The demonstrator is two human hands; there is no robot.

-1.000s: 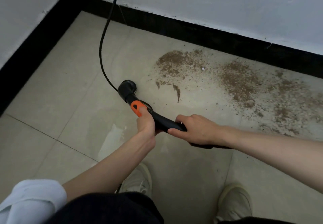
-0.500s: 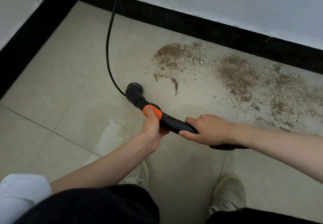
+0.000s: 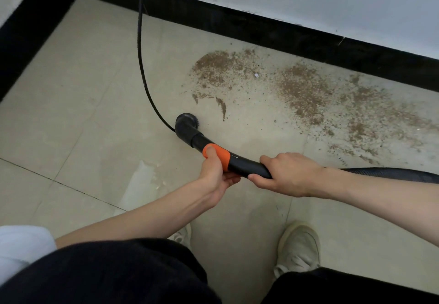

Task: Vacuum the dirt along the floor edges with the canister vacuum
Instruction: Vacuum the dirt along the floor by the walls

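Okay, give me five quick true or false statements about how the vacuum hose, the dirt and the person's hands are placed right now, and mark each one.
1. Both hands grip the black vacuum hose. True.
2. The left hand's thumb rests on the orange collar. True.
3. The round brush nozzle sits in the middle of the big dirt patch. False: it is on bare tile to the left of the dirt, short of the nearest streaks.
4. The dirt lies near the black baseboard of the far wall. True.
5. The right hand holds the power cord. False: the cord hangs free from above and curves down to the nozzle.
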